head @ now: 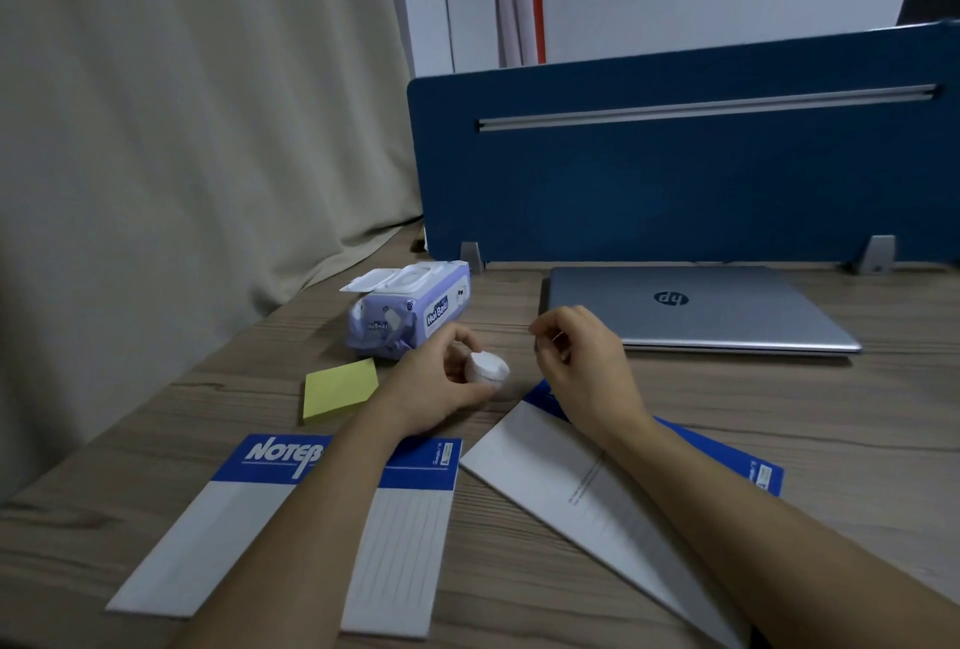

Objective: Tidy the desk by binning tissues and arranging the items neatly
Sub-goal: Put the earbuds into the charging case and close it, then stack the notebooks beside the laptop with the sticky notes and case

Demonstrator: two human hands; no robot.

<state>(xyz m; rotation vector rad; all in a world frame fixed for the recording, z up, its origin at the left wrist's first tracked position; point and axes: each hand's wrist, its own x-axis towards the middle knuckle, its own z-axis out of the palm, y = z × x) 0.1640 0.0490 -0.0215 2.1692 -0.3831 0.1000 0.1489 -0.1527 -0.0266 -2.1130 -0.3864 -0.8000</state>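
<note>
While the left hand [441, 383] is curled around a small white wad of tissue [485, 367], gripping it between thumb and fingers just above the wooden desk [727, 404], the right hand [582, 357] hovers beside it with fingers loosely bent and thumb close to the index finger; whether it pinches anything cannot be told. The left forearm crosses a blue-and-white notebook [291, 518] lying flat at the near edge. The right forearm crosses a second notebook [571, 482], set at an angle with its blue cover showing underneath. A yellow sticky-note pad [337, 388] lies left of the left hand. Behind the hands sits a purple wet-wipe pack [410, 310], lid flipped open. A closed silver HP laptop [701, 308] rests to the right, against the blue desk divider [675, 170].
</note>
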